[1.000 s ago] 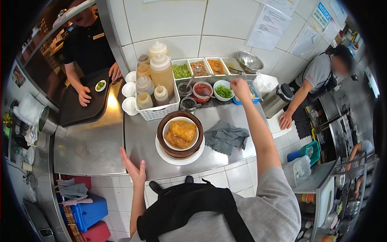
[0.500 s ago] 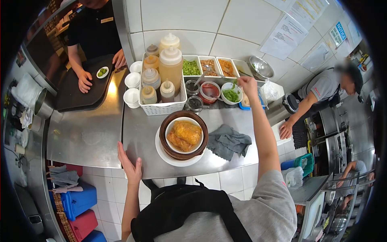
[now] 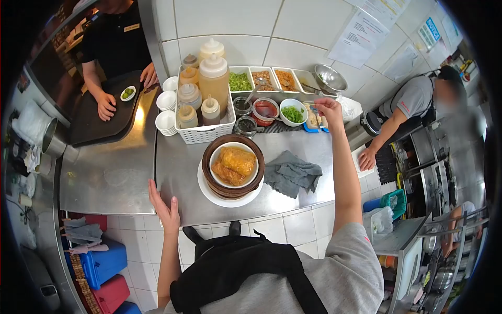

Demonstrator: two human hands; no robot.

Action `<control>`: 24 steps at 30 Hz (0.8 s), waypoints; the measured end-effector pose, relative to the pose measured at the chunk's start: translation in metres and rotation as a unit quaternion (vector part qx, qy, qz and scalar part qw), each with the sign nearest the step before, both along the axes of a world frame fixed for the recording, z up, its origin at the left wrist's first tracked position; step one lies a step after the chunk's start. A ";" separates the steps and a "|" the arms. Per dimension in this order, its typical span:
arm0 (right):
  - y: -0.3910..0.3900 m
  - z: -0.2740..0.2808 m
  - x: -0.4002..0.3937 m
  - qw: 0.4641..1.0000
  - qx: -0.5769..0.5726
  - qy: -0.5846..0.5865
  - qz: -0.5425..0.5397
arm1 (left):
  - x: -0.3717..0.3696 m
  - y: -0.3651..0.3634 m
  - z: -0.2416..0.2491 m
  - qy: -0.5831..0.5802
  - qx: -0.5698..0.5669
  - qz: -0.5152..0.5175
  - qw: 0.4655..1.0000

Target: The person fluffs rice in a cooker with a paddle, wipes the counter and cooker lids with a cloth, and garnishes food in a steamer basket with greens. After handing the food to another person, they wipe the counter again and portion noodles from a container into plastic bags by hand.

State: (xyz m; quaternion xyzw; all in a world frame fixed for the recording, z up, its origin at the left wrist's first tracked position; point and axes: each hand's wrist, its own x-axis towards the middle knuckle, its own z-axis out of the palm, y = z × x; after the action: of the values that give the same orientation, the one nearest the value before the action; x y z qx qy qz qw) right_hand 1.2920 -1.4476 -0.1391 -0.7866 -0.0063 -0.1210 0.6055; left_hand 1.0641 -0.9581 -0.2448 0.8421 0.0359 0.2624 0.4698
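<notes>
My left hand [image 3: 165, 209] is open at the counter's front edge, fingers spread, to the left of a white plate [image 3: 210, 197]. On that plate stands a round bamboo steamer [image 3: 261, 158], and in it a white bowl [image 3: 236, 185] with golden-brown wrapped food [image 3: 234, 166]. My right hand [image 3: 330, 110] hangs at the back right with thumb and fingers pinched together; whatever they may hold is too small to make out. Below it is a blue-edged tray [image 3: 312, 129] of pale food. Just left of it stands a white bowl of chopped green herbs [image 3: 293, 114].
Sauce bottles [image 3: 213, 78] crowd a white basket [image 3: 206, 135], beside stacked small cups [image 3: 166, 121]. Behind are topping tubs [image 3: 240, 80], sauce jars [image 3: 246, 125] and a metal bowl [image 3: 330, 78]. A grey cloth [image 3: 294, 174] lies right of the steamer. Co-workers stand left and right.
My right hand has moved right, from above the herb bowl to above the blue-edged tray, fingers still pinched. My left hand stays open. The camera view has shifted slightly.
</notes>
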 end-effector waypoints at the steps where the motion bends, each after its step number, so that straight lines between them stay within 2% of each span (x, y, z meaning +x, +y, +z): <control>1: 0.002 0.006 -0.015 1.000 0.003 -0.002 -0.008 | 0.001 0.001 -0.003 -0.002 0.003 -0.008 1.000; 5: 0.026 0.042 -0.088 0.997 0.028 -0.070 -0.010 | 0.002 0.004 -0.009 -0.016 -0.011 -0.015 1.000; 8: 0.055 0.070 -0.123 0.989 0.089 -0.116 -0.005 | 0.001 0.003 -0.011 -0.016 -0.023 -0.023 0.999; 10: 0.081 0.084 -0.134 0.950 0.275 -0.146 0.024 | 0.005 0.003 -0.011 -0.020 -0.028 -0.022 0.999; 11: 0.099 0.089 -0.139 0.948 0.278 -0.151 0.030 | 0.005 0.003 -0.012 -0.016 -0.028 -0.022 0.999; 13: 0.142 0.094 -0.151 0.842 0.518 -0.091 0.118 | 0.003 0.007 -0.015 -0.016 -0.024 -0.008 1.000; 15: 0.182 0.093 -0.161 0.769 0.602 -0.055 0.210 | 0.005 0.009 -0.020 -0.024 0.007 -0.007 1.000; 16: 0.200 0.098 -0.166 0.752 0.612 -0.052 0.240 | 0.005 0.008 -0.020 -0.030 -0.003 -0.001 1.000; 19: 0.245 0.120 -0.181 0.774 0.542 -0.160 0.287 | 0.002 0.008 -0.015 -0.036 0.017 0.006 0.999; 20: 0.256 0.131 -0.185 0.769 0.545 -0.149 0.300 | 0.001 0.007 -0.012 -0.034 0.018 0.024 0.999; 21: 0.265 0.143 -0.189 0.790 0.478 -0.286 0.257 | -0.001 0.006 -0.010 -0.034 0.026 0.022 0.999; 22: 0.273 0.154 -0.190 0.789 0.400 -0.418 0.206 | -0.001 0.005 -0.008 -0.034 0.033 0.018 0.999; 23: 0.280 0.163 -0.190 0.787 0.404 -0.413 0.217 | -0.002 0.005 -0.007 -0.034 0.032 0.031 0.998; 24: 0.286 0.170 -0.189 0.784 0.356 -0.469 0.196 | -0.002 0.005 -0.006 -0.037 0.035 0.031 0.998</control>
State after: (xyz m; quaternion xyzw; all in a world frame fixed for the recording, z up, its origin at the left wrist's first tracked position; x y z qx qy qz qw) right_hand 1.1034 -1.1619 0.0311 -0.3428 -0.4003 -0.3476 0.7755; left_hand 1.0622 -0.9535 -0.2505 0.8460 0.0351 0.3089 0.4331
